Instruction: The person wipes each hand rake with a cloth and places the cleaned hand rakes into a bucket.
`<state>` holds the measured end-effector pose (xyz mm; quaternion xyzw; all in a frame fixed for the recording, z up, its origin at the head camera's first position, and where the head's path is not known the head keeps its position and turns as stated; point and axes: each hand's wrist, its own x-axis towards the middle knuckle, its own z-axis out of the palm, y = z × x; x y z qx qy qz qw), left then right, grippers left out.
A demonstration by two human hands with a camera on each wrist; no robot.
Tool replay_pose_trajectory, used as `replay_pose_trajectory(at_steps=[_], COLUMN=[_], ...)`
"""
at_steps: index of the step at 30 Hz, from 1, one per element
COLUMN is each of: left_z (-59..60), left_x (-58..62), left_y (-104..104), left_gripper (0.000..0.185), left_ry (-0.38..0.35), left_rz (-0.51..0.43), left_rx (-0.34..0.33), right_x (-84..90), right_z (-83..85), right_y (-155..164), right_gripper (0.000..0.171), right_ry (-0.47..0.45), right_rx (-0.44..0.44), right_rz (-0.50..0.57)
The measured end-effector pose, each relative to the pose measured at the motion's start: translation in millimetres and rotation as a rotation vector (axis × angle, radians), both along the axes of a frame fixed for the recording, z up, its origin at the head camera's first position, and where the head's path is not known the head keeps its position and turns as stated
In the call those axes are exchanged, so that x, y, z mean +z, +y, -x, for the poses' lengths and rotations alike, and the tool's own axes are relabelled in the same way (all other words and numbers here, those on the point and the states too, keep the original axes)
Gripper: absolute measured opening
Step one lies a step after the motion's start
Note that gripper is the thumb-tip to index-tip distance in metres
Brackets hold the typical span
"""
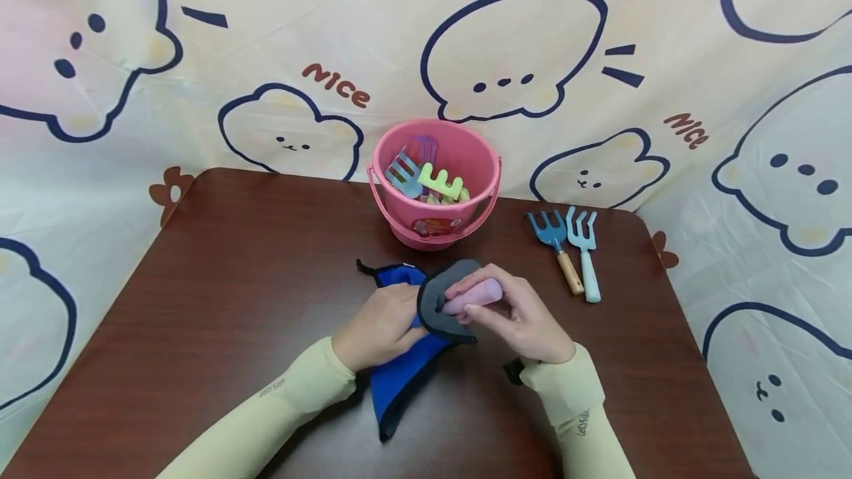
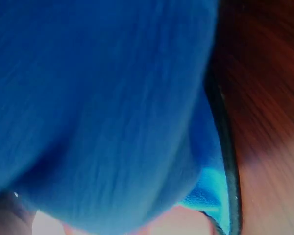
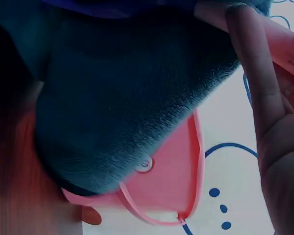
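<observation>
A blue cloth with a grey reverse and black edging point(image 1: 409, 372) is bunched in my left hand point(image 1: 379, 325), above the table. It fills most of the left wrist view point(image 2: 112, 107). My right hand point(image 1: 526, 316) holds a pinkish-purple handle point(image 1: 482, 294) between thumb and fingers. The handle's far end goes into the folded grey side of the cloth, so whatever it belongs to is hidden. In the right wrist view, the cloth's grey side point(image 3: 117, 112) hangs beside my right fingers point(image 3: 257, 63) and the handle point(image 3: 286, 46).
Behind the hands stands a pink bucket point(image 1: 426, 224) with several toy rakes and other plastic pieces inside. To the right lie a blue hand fork with a wooden handle point(image 1: 566, 268) and a pale blue hand fork point(image 1: 589, 276). A patterned curtain point(image 1: 393, 35) borders the brown table point(image 1: 253, 265).
</observation>
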<state>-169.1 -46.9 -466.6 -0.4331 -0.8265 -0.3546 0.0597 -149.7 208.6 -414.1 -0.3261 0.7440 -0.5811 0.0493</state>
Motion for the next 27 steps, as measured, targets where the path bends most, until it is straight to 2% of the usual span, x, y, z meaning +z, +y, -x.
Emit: replay_pose_trajectory(at_steps=[4,8,12,19,22,27], left_z=[-0.3,3.2,7.3,13.1,14.7,16.2], left_x=[-0.4,-5.5,-11.3,-18.3,-21.0,-23.8], left_y=[3.7,1.7,-1.9,-3.1,-3.3,-3.3], left_gripper=[0.032,0.024,0.021,0.023,0.023,0.021], left_ry=[0.033,0.063,0.130,0.206,0.217,0.190], left_rz=[0.022,0.061,0.090,0.034,0.022,0.028], left_rx=[0.002,-0.002,0.008,0.016,0.011,-0.010], right_x=[1.1,1.2,-0.2,5.2,7.6,8.6], right_z=[-0.6,-0.3,0.2,-3.5,-5.2,-6.3], right_y=[-2.6,-2.1,-1.9,-2.1,-1.7,0.5], right_gripper=[0.031,0.029,0.027,0.031,0.031,0.031], right_ry=[0.077,0.104,0.095,0.055,0.044,0.032], right_rx=[-0.043,-0.070,-0.057,-0.031,-0.032,-0.040], right_rz=[-0.039,-0.038,-0.035,-0.038,-0.053,-0.070])
